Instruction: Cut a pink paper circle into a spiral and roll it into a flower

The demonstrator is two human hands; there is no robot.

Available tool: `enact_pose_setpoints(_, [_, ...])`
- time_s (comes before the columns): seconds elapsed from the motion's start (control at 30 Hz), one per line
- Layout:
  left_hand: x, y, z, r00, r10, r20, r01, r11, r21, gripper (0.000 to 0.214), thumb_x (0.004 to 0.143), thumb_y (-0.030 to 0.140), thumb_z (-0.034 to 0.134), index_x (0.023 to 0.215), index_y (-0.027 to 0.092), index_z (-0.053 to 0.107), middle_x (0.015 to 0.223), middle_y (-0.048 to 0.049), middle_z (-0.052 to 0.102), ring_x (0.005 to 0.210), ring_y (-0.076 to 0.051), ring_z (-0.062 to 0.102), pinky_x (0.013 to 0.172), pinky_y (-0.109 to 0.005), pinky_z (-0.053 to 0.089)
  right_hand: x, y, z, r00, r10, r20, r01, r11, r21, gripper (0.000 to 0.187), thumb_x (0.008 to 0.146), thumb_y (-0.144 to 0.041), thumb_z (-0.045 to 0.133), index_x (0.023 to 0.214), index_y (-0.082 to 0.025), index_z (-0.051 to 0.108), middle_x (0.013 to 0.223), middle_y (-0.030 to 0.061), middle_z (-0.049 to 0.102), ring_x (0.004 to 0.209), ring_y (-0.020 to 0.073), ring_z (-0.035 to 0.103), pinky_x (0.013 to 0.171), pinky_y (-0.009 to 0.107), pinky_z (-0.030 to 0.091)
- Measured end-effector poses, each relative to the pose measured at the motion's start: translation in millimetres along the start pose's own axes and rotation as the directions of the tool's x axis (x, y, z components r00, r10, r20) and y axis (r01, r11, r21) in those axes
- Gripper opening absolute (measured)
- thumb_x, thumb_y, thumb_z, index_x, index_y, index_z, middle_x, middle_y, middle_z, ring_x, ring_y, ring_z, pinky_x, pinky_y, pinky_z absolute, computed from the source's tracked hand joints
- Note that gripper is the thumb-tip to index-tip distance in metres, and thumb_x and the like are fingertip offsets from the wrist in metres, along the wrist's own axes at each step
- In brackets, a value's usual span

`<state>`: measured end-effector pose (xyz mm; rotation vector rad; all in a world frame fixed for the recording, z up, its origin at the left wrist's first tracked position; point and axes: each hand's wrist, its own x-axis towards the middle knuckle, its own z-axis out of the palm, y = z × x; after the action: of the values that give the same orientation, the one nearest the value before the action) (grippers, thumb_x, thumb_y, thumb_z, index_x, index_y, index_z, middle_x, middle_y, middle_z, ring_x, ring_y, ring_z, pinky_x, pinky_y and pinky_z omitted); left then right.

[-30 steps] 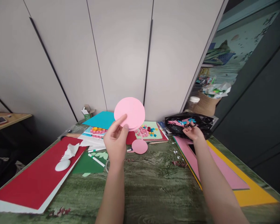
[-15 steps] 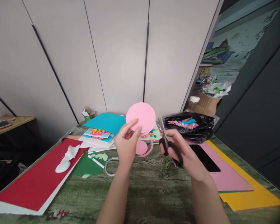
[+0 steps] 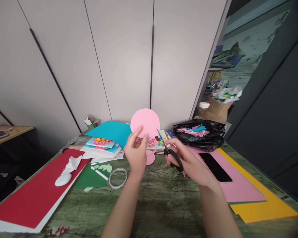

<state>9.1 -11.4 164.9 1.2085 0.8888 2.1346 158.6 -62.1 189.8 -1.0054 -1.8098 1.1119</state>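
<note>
Left hand [image 3: 137,152] pinches the pink paper circle [image 3: 145,123] by its lower edge, thumb and fingers clamped — the disc stands upright, face toward the camera, above the table's far middle. Right hand [image 3: 186,162] is wrapped through the black-handled scissors [image 3: 169,148], blades pointing up and left, tips at the circle's right rim. Below — a green marbled table [image 3: 164,201] strewn with red, pink and yellow sheets, a tape ring [image 3: 118,173], a black phone [image 3: 215,162]. Pale cabinet doors [image 3: 124,59] behind.
</note>
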Motion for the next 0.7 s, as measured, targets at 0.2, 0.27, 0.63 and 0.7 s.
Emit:
enact_pose_setpoints(0.2, [-0.4, 0.3, 2.0, 0.994, -0.095, -0.053, 0.089, 0.991, -0.096, 0.036, 0.071, 0.025, 0.068, 0.107, 0.020, 0.065, 0.099, -0.0066, 0.068, 0.082, -0.012, 0.062, 0.075, -0.025, 0.052, 1.3, 3.4, -0.8, 1.000, -0.016, 0.003, 0.016, 0.999, -0.031, 0.028, 0.089, -0.046, 0.043, 0.109, -0.027, 0.037, 0.072, -0.0037, 0.044, 0.066, 0.0115, 0.041, 0.058, 0.024, 0.031])
enact_pose_setpoints(0.27, [-0.7, 0.1, 2.4, 0.992, -0.114, -0.053, 0.108, 0.988, -0.107, 0.038, 0.071, 0.026, 0.068, 0.108, 0.019, 0.065, 0.093, -0.0059, 0.068, 0.072, -0.010, 0.060, 0.069, -0.023, 0.052, 1.7, 3.0, -0.9, 1.000, -0.030, 0.004, 0.030, 0.999, -0.023, 0.028, 0.089, -0.045, 0.043, 0.109, -0.027, 0.037, 0.073, -0.0033, 0.044, 0.068, 0.0120, 0.042, 0.060, 0.025, 0.032])
enact_pose_setpoints(0.63, [-5.0, 4.0, 4.9, 0.983, -0.178, -0.034, 0.169, 0.968, -0.185, 0.040, 0.069, 0.025, 0.071, 0.108, 0.019, 0.065, 0.068, 0.0008, 0.062, 0.055, -0.005, 0.047, 0.056, -0.017, 0.046, 1.2, 0.2, -1.3, 0.999, -0.032, 0.021, 0.032, 0.999, -0.009, 0.025, 0.090, -0.044, 0.042, 0.107, -0.026, 0.038, 0.072, -0.0039, 0.043, 0.067, 0.0115, 0.039, 0.062, 0.025, 0.031])
enact_pose_setpoints(0.7, [-4.7, 4.5, 5.1, 0.981, -0.189, -0.040, 0.177, 0.963, -0.206, 0.041, 0.069, 0.025, 0.071, 0.108, 0.018, 0.065, 0.070, 0.0004, 0.062, 0.056, -0.005, 0.047, 0.055, -0.017, 0.045, 1.5, 0.7, -0.9, 0.999, -0.032, 0.013, 0.033, 0.999, -0.017, 0.026, 0.090, -0.045, 0.043, 0.107, -0.027, 0.038, 0.072, -0.0041, 0.042, 0.067, 0.0115, 0.039, 0.062, 0.025, 0.030])
